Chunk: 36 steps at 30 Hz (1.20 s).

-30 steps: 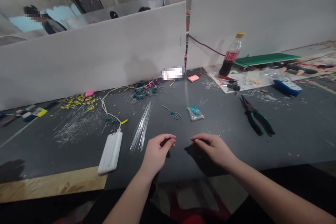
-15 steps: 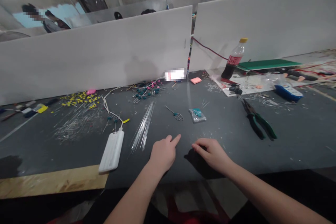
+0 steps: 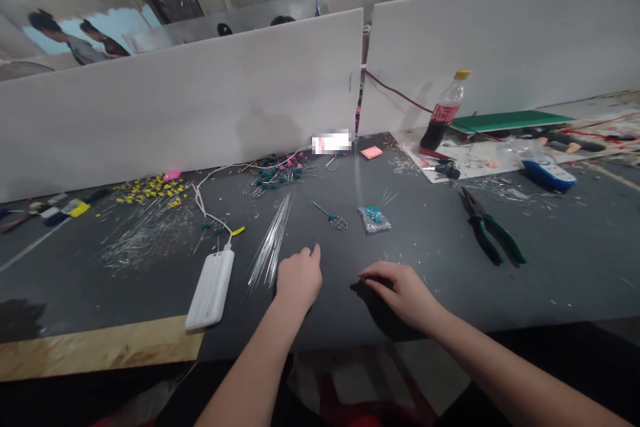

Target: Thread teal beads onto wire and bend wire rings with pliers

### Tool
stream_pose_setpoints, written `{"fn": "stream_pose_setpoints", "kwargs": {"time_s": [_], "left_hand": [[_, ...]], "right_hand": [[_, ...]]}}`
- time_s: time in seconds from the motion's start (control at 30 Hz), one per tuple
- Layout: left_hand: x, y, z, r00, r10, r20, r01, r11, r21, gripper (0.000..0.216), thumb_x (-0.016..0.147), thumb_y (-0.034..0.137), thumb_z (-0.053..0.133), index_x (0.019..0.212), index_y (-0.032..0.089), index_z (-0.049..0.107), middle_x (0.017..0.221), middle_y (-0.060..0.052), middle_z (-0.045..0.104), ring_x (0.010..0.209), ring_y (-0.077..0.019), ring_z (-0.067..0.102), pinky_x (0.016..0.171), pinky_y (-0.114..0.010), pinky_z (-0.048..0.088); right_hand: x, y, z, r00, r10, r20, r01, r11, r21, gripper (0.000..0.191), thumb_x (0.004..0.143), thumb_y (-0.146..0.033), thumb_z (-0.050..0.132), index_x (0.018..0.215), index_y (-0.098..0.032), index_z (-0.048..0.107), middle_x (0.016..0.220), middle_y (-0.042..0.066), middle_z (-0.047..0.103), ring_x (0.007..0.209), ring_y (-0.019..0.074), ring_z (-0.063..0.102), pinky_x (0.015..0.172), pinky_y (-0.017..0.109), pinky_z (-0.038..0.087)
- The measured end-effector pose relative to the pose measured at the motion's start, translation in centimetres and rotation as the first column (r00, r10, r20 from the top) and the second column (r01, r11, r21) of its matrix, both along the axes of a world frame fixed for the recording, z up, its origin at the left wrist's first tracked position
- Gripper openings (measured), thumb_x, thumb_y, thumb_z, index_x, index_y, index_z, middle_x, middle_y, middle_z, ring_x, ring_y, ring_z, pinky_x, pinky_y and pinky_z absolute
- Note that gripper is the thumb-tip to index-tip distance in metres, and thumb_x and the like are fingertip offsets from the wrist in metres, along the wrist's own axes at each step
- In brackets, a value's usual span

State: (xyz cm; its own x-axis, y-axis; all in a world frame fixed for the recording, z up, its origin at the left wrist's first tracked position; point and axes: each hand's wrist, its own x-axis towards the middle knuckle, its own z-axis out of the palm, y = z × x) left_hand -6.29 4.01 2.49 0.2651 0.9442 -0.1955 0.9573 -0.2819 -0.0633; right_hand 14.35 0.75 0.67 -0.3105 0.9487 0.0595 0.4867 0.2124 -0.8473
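Note:
My left hand (image 3: 300,280) rests on the grey tabletop (image 3: 340,307) beside a bundle of thin silver wires (image 3: 273,240). Its index finger points forward, the other fingers are curled, and nothing shows in it. Thumb and index finger of my right hand (image 3: 395,290) come together low over the table; anything between the tips is too small to make out. Beyond the hands lies a small wire piece with a teal middle and an oval, racket-like loop (image 3: 339,221). To its right is a clear plastic bag (image 3: 375,221) with teal bits in it.
Long-nose pliers (image 3: 493,230) lie at the right, near a blue-and-white case (image 3: 549,175) and a cola bottle (image 3: 444,110). A white power bank (image 3: 210,290) with a cable, yellow bits (image 3: 150,188) and loose wires (image 3: 145,237) are leftward. White partitions (image 3: 200,93) stand behind; people are beyond.
My left hand has drawn left, closer to the wire bundle. The right hand has stayed almost in place, its fingertips slightly shifted. The view has moved a little.

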Motion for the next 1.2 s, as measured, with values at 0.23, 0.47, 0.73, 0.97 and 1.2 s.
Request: {"fn": "stream_pose_setpoints", "kwargs": {"time_s": [0.23, 0.47, 0.73, 0.97, 1.2], "left_hand": [[-1.4, -0.1, 0.6, 0.998, -0.022, 0.057, 0.023, 1.0, -0.009, 0.05, 0.09, 0.017, 0.038, 0.138, 0.025, 0.047, 0.095, -0.009, 0.068, 0.082, -0.0227, 0.067, 0.068, -0.03, 0.046], [-2.5, -0.1, 1.1, 0.989, 0.017, 0.148, -0.028, 0.997, 0.075, 0.044, 0.092, 0.018, 0.036, 0.131, 0.022, 0.053, 0.109, -0.008, 0.068, 0.091, -0.0225, 0.067, 0.072, -0.03, 0.047], [-2.5, -0.3, 1.2, 0.982, -0.012, 0.188, -0.004, 0.996, 0.084, 0.036, 0.091, 0.017, 0.04, 0.12, 0.022, 0.061, 0.107, -0.007, 0.07, 0.092, -0.0221, 0.067, 0.076, -0.03, 0.048], [-3.2, -0.8, 1.6, 0.976, -0.024, 0.215, 0.003, 0.995, 0.096, 0.036, 0.092, 0.017, 0.038, 0.12, 0.022, 0.06, 0.108, -0.007, 0.07, 0.095, -0.022, 0.067, 0.077, -0.03, 0.047], [-2.8, -1.1, 1.9, 0.974, -0.03, 0.225, 0.013, 0.997, 0.079, 0.036, 0.094, 0.02, 0.037, 0.122, 0.023, 0.058, 0.106, -0.008, 0.071, 0.095, -0.0246, 0.068, 0.077, -0.034, 0.048]], "right_hand": [[0.0, 0.0, 0.1, 0.997, -0.016, 0.07, 0.019, 0.999, -0.046, 0.014, 0.085, -0.031, 0.059, 0.079, -0.022, 0.067, 0.075, 0.0, 0.07, 0.071, 0.0168, 0.063, 0.066, 0.027, 0.046], [-0.6, 0.5, -0.5, 0.964, 0.037, 0.262, -0.091, 0.976, 0.199, 0.011, 0.087, -0.018, 0.056, 0.087, -0.02, 0.067, 0.084, 0.002, 0.069, 0.078, 0.0145, 0.064, 0.07, 0.024, 0.048], [-4.3, 3.1, -1.6, 0.876, 0.009, 0.481, -0.193, 0.922, 0.335, 0.021, 0.091, -0.02, 0.053, 0.085, -0.022, 0.073, 0.082, 0.006, 0.067, 0.081, 0.0193, 0.059, 0.074, 0.03, 0.043], [-3.9, 0.7, -2.1, 0.822, -0.024, 0.569, -0.27, 0.863, 0.426, 0.028, 0.093, -0.02, 0.046, 0.11, -0.022, 0.068, 0.117, 0.012, 0.063, 0.103, 0.0257, 0.053, 0.088, 0.039, 0.039], [-3.6, -0.3, -1.5, 0.731, -0.037, 0.681, -0.301, 0.878, 0.372, 0.049, 0.09, -0.046, 0.05, 0.134, -0.025, 0.052, 0.15, 0.019, 0.034, 0.129, 0.0393, 0.036, 0.102, 0.057, 0.027]]}}
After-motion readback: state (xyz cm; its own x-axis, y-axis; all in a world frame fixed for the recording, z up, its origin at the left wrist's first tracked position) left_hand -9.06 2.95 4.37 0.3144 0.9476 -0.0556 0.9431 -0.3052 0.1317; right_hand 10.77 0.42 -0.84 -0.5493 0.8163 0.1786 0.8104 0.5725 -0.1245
